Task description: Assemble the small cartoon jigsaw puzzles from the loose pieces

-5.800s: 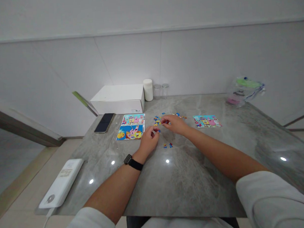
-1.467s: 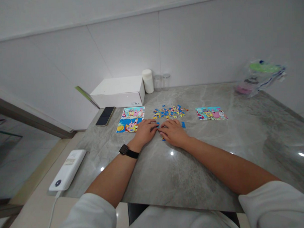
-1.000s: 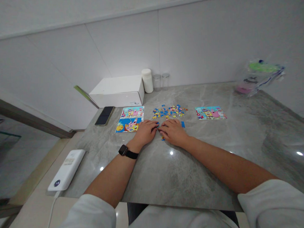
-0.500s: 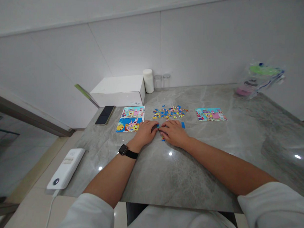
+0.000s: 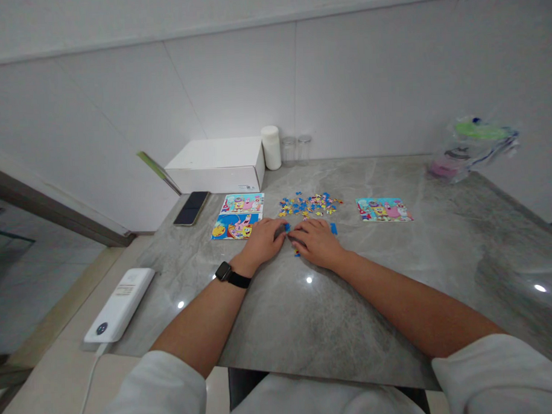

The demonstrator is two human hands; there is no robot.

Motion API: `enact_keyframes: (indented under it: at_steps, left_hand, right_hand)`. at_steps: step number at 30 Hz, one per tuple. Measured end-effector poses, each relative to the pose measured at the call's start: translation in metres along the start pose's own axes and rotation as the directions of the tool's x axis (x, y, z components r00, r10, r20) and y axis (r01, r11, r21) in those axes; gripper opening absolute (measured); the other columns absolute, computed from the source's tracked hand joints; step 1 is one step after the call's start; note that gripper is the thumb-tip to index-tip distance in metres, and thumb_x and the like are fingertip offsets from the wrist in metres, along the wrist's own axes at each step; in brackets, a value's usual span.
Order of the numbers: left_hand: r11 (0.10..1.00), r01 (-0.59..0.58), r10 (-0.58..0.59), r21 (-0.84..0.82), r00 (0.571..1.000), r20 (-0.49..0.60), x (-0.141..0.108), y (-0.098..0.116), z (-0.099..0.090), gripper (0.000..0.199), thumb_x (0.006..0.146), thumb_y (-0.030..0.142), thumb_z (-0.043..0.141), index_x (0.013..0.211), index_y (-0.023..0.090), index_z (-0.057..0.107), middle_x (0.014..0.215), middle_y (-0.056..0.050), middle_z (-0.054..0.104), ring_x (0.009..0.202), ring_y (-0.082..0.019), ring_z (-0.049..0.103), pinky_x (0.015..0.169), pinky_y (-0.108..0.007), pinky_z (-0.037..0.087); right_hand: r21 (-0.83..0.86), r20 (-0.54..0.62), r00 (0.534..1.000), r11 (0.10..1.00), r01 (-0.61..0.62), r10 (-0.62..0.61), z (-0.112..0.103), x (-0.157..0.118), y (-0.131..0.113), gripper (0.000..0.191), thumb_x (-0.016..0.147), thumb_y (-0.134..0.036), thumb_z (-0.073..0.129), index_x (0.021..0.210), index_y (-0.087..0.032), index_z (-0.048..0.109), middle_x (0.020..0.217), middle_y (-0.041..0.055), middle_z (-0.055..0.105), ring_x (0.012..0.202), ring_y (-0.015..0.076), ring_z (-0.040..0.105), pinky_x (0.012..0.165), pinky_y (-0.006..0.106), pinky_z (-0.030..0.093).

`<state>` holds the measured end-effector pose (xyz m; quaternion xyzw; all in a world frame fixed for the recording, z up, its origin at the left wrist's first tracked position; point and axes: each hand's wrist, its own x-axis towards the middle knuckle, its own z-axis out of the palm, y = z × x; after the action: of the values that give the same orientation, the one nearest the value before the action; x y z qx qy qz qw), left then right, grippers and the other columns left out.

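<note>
Through the head camera I am seeing the left hand and right hand bending their fingers inward; whether either is grasping, I cannot tell. A small blue puzzle piece is showing between the fingertips, nearer the left, its long axis unreadable. Beyond, the loose pieces are lying toward the table's far edge.

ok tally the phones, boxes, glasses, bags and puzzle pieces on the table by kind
Phone: 1
Box: 1
Glasses: 2
Bag: 1
Total: 5, leaving out the puzzle pieces, too small and crowded to count, some perhaps hidden by the hands.
</note>
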<state>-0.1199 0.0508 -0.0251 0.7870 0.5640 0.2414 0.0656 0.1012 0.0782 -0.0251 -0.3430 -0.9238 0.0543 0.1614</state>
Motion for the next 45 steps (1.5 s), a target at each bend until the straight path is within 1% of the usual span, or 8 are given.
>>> enact_keyframes:
  at_steps: [14,21,28,34,36,38,41,45]
  left_hand:
    - [1.0,-0.002,0.001,-0.015,0.998,-0.069,-0.001,-0.001,0.002,0.026,0.097,0.019,0.06,0.12,0.023,0.072,0.122,-0.009,0.072,0.116,-0.027,0.064,0.106,-0.047,0.051]
    - [0.988,0.059,-0.08,-0.144,0.986,-0.144,0.0,0.0,-0.001,0.023,0.095,0.016,0.059,0.108,0.024,0.077,0.115,-0.007,0.071,0.114,-0.024,0.065,0.107,-0.044,0.051]
    - [0.984,0.145,-0.16,-0.107,0.976,-0.147,0.001,0.003,-0.003,0.022,0.096,0.019,0.06,0.108,0.023,0.077,0.113,-0.008,0.072,0.11,-0.026,0.065,0.102,-0.045,0.051]
    - [0.978,0.202,-0.206,-0.042,0.967,-0.15,0.001,0.004,-0.003,0.018,0.1,0.026,0.061,0.107,0.025,0.078,0.112,-0.008,0.072,0.109,-0.028,0.064,0.099,-0.047,0.048]
    - [0.981,0.194,-0.196,-0.03,0.969,-0.152,0.0,0.005,-0.003,0.017,0.1,0.027,0.062,0.106,0.025,0.078,0.113,-0.008,0.072,0.109,-0.028,0.063,0.098,-0.047,0.048]
    - [0.983,0.183,-0.185,-0.029,0.971,-0.152,0.0,0.005,-0.002,0.017,0.099,0.027,0.063,0.107,0.025,0.078,0.113,-0.008,0.072,0.109,-0.028,0.063,0.097,-0.047,0.047]
    - [0.984,0.176,-0.18,-0.039,0.972,-0.149,0.0,0.005,-0.001,0.016,0.099,0.026,0.064,0.107,0.025,0.078,0.113,-0.008,0.072,0.108,-0.027,0.063,0.096,-0.046,0.047]
    - [0.984,0.175,-0.18,-0.043,0.971,-0.155,0.0,0.005,0.0,0.017,0.102,0.029,0.061,0.104,0.024,0.077,0.112,-0.008,0.071,0.107,-0.027,0.063,0.095,-0.045,0.048]
  right_hand:
    - [0.012,-0.025,1.0,1.0,0.006,-0.006,0.001,0.0,0.001,0.029,0.102,-0.034,0.063,0.128,-0.028,0.075,0.124,0.0096,0.072,0.121,0.0284,0.058,0.107,0.046,0.035]
    - [0.082,-0.105,0.993,0.995,-0.049,0.058,-0.006,0.0,0.003,0.03,0.103,-0.03,0.058,0.128,-0.026,0.075,0.125,0.0095,0.074,0.12,0.0276,0.062,0.11,0.046,0.04]
    - [0.319,-0.327,0.923,0.943,-0.096,0.204,-0.034,0.009,0.016,0.031,0.098,-0.027,0.055,0.12,-0.026,0.077,0.118,0.0089,0.078,0.114,0.0275,0.07,0.108,0.047,0.051]
    - [0.427,-0.481,0.802,0.894,-0.137,0.353,-0.08,0.017,0.031,0.033,0.095,-0.035,0.061,0.124,-0.024,0.074,0.101,0.006,0.079,0.088,0.0219,0.073,0.088,0.039,0.06]
    - [0.403,-0.467,0.821,0.905,-0.135,0.33,-0.083,0.027,0.041,0.031,0.095,-0.033,0.061,0.121,-0.023,0.074,0.101,0.006,0.079,0.088,0.0213,0.073,0.088,0.039,0.06]
    - [0.321,-0.39,0.878,0.935,-0.152,0.277,-0.078,0.044,0.052,0.027,0.095,-0.031,0.062,0.115,-0.021,0.077,0.104,0.0073,0.078,0.092,0.022,0.073,0.091,0.039,0.058]
    - [0.123,-0.182,0.963,0.977,-0.176,0.197,-0.061,0.079,0.066,0.025,0.094,-0.027,0.065,0.114,-0.019,0.078,0.112,0.0107,0.078,0.104,0.0251,0.071,0.099,0.041,0.054]
    - [-0.106,0.003,0.972,0.967,-0.232,0.233,-0.032,0.124,0.071,0.032,0.097,-0.026,0.066,0.126,-0.019,0.076,0.125,0.015,0.074,0.114,0.0278,0.067,0.104,0.041,0.05]
